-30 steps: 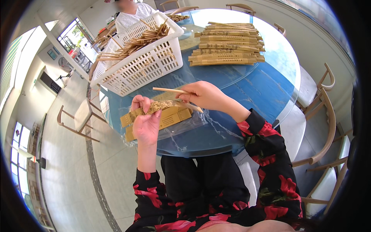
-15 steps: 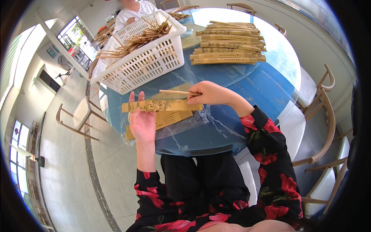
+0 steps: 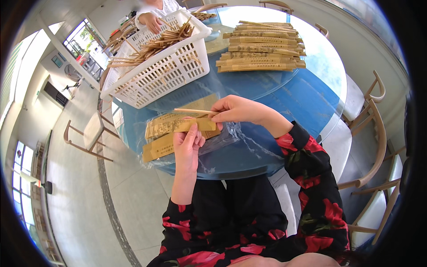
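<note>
My left hand (image 3: 190,141) pinches a brown paper chopstick sleeve (image 3: 205,124) between thumb and fingers, near its right end. My right hand (image 3: 238,109) holds a pair of light wooden chopsticks (image 3: 191,111) just above that sleeve, its fingertips meeting the sleeve's end. The chopsticks point left and lie outside the paper. Below my hands, more flat printed sleeves (image 3: 162,147) rest on a crumpled clear plastic wrapper (image 3: 218,144). Whether the held sleeve's mouth is spread is too small to tell.
A white slatted basket (image 3: 178,66) full of loose chopsticks (image 3: 171,42) stands at the far left of the round blue table (image 3: 307,100). Filled-looking sleeves (image 3: 262,46) are stacked at the far right. Another person's hand (image 3: 150,21) reaches over the basket. Wooden chairs (image 3: 376,142) surround the table.
My left hand has slid right along the sleeve and closed its fingers, which were spread beneath it. The chopsticks have shifted slightly left. The other person's hand has come over the basket.
</note>
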The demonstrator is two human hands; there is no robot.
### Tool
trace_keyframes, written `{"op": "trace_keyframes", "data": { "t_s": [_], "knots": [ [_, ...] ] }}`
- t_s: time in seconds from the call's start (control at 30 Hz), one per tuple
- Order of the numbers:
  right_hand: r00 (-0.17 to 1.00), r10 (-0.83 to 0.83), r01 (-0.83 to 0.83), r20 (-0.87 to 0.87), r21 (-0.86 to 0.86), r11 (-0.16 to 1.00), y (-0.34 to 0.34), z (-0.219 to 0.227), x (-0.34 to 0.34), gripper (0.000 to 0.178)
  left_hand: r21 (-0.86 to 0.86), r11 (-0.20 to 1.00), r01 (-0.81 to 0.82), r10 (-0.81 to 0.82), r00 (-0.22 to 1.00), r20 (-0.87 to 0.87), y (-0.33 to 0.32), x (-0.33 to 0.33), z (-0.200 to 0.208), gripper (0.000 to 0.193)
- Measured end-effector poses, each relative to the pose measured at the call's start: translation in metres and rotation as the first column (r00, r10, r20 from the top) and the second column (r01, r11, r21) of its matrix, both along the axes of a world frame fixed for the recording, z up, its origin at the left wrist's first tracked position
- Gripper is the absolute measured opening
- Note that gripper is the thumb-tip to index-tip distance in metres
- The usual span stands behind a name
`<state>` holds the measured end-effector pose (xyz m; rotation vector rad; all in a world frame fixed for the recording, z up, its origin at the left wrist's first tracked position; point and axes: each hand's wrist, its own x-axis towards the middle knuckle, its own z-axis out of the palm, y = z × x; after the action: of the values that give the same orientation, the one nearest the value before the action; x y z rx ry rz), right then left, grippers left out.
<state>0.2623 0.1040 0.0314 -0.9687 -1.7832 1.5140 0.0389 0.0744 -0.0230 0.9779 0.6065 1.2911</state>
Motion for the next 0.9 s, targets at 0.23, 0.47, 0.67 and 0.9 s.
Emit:
{"op": "trace_keyframes", "data": {
  "t_s": [0.23,0.47,0.67,0.9],
  "knots": [
    [0.999,-0.016,0.013,0.039,0.072,0.997,-0.005,-0.003,-0.008,0.022,0.048,0.999,0.02,-0.014,0.992,-0.129,-0.005,0.0,-0.004,0.011],
    [0.999,-0.046,0.047,-0.011,0.084,0.995,-0.006,-0.006,-0.009,0.017,0.067,0.998,-0.012,0.027,0.974,-0.227,-0.011,0.005,-0.001,0.01],
    [0.994,-0.048,0.036,0.093,0.124,0.992,-0.005,-0.006,-0.01,0.017,0.085,0.996,-0.006,0.029,0.961,-0.274,-0.009,0.001,-0.004,0.012],
    [0.999,-0.01,0.012,-0.044,0.058,0.998,-0.007,-0.012,-0.017,0.02,0.074,0.996,-0.057,0.072,0.972,-0.222,-0.008,0.006,-0.003,0.014]
  ]
}}
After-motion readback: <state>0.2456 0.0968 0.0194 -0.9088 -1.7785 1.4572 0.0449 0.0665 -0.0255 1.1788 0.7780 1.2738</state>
